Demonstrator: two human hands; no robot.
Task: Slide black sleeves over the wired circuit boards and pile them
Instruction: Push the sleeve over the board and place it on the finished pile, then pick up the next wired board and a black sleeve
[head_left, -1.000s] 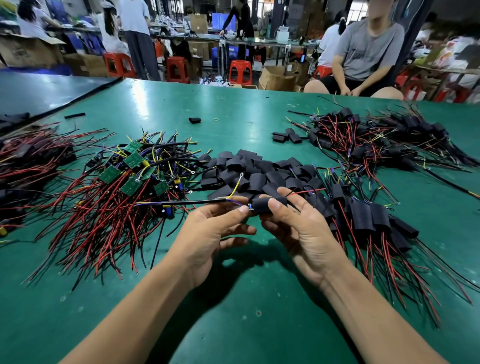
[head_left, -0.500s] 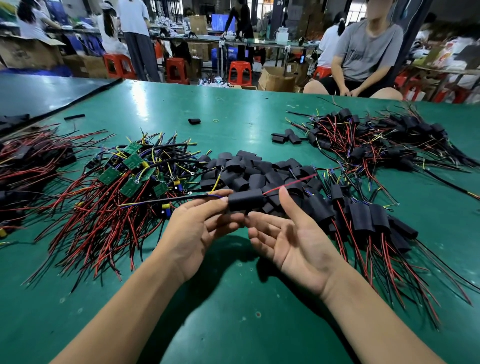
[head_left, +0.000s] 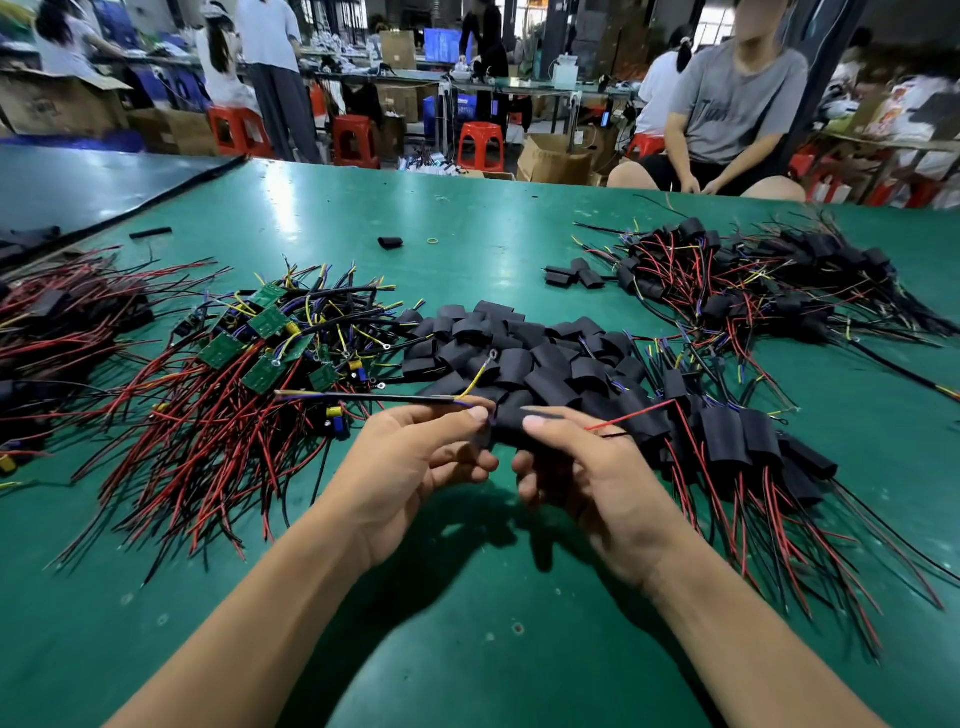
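A black sleeve (head_left: 511, 415) with a wired board inside is held between both hands above the green table (head_left: 467, 649). My left hand (head_left: 415, 462) pinches its left end, where a black cable with yellow and blue leads sticks out leftward. My right hand (head_left: 587, 478) grips the right end, and red and black wires run out to the right. Bare green circuit boards (head_left: 249, 353) with red and black wires lie in a heap at the left. Empty black sleeves (head_left: 519, 348) are piled just beyond my hands. Sleeved boards (head_left: 737, 436) lie stacked to the right.
A second heap of sleeved boards (head_left: 753, 291) lies at the far right, and another wire heap (head_left: 57, 322) at the left edge. A loose sleeve (head_left: 389, 242) and a rubber band (head_left: 432, 240) lie farther back. A seated person (head_left: 727, 104) faces the table's far edge.
My right hand, open with its palm up half a second ago, has closed back onto the right end of the sleeve. The red wire now points right.
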